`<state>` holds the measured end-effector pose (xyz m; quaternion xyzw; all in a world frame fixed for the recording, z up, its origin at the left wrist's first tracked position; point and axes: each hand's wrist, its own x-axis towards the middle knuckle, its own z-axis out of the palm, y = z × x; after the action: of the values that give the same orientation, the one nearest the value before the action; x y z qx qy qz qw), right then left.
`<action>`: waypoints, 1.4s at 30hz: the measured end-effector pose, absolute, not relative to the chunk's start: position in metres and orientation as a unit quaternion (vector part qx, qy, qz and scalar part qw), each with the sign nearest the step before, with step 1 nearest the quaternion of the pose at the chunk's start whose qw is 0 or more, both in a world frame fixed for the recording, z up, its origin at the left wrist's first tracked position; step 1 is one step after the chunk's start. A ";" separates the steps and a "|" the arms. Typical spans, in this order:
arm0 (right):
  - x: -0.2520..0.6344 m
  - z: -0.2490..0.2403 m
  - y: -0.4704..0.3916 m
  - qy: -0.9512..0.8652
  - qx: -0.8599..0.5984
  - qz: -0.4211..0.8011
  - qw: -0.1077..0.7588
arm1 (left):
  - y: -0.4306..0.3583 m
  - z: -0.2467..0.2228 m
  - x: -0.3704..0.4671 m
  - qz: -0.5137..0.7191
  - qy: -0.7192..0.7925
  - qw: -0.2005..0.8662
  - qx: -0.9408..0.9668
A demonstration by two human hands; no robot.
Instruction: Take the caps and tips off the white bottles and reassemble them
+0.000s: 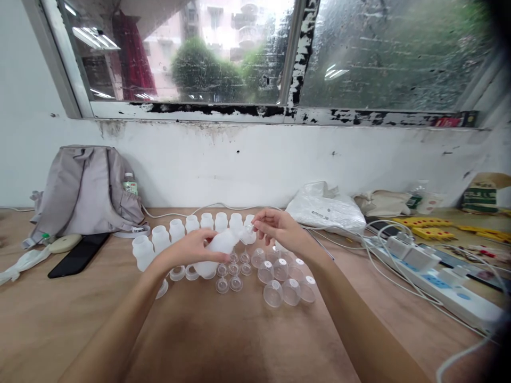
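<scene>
My left hand [190,247] is wrapped round a frosted white bottle [224,242], tilted with its mouth towards the right. At that mouth, the fingers of my right hand [278,227] pinch a small clear nipple-shaped piece [248,226]. Whether the piece touches the bottle I cannot tell. Behind and left of my hands, several like bottles [161,239] stand upright in a row. White rings [178,273] lie below my left hand, partly hidden by it. In front of the held bottle are several small clear nipples [236,283], and to their right several clear dome caps [273,293].
A grey backpack [88,186] and a black phone [79,255] are at left. At the back right lies a white plastic bag [325,207]. A power strip [443,287] with cables and chargers runs along the right, near yellow parts [433,233]. A wall and window stand behind.
</scene>
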<state>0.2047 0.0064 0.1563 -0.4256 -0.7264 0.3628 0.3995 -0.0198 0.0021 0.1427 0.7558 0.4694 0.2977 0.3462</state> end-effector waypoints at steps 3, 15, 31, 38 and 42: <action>0.202 0.150 0.004 -0.788 -0.441 0.324 0.281 | 0.015 0.140 -0.034 0.252 0.483 0.234 0.805; 0.159 0.113 -0.015 -0.881 -0.425 0.208 -0.025 | 0.019 0.138 -0.039 0.215 0.513 0.148 0.818; 0.192 0.157 -0.007 -0.824 -0.466 0.179 0.267 | 0.002 0.115 0.009 0.343 0.413 0.242 0.808; 0.223 0.157 0.018 -0.728 -0.631 -0.028 0.266 | -0.010 0.117 0.008 0.181 0.412 0.133 0.883; 0.234 0.133 0.043 -0.681 -0.696 -0.069 0.217 | -0.023 0.106 0.019 0.024 0.400 0.142 0.905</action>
<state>0.2340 0.0430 0.1332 -0.6959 -0.6810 -0.0690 0.2174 0.0189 -0.0226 0.1062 0.9051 0.4003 0.0241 0.1416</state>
